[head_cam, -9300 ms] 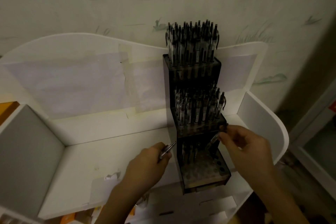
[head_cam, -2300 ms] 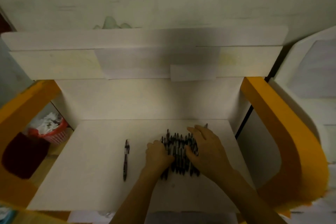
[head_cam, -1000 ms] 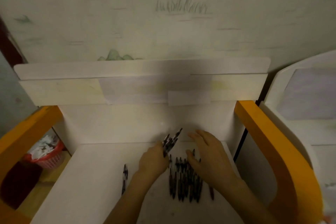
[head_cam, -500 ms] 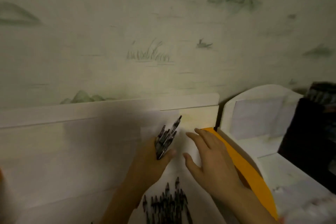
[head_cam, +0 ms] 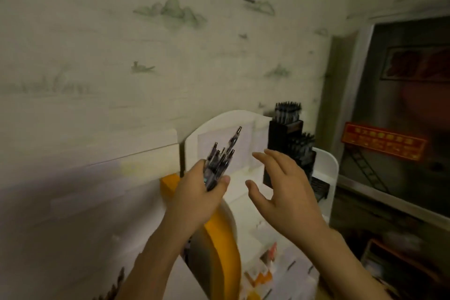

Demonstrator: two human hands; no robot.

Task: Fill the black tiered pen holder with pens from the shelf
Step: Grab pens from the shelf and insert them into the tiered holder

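The left hand (head_cam: 197, 198) grips a bundle of pens (head_cam: 220, 158), tips upward; the right hand (head_cam: 283, 190) is spread, holding nothing; the black tiered pen holder (head_cam: 288, 146) stands behind it.

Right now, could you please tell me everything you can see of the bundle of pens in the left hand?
The bundle of pens is several dark, partly clear-barrelled pens, tips up, leaning right. The left hand grips their lower ends, thumb across the front. One pen stands higher than the others. The open right hand stays apart.

Bundle of pens (head_cam: 219, 161) gripped upright, tips fanning up-right, mid-air left of the holder. Black tiered pen holder (head_cam: 289, 146) stands on white shelf, upper two tiers packed with pens, lowest tier partly hidden.
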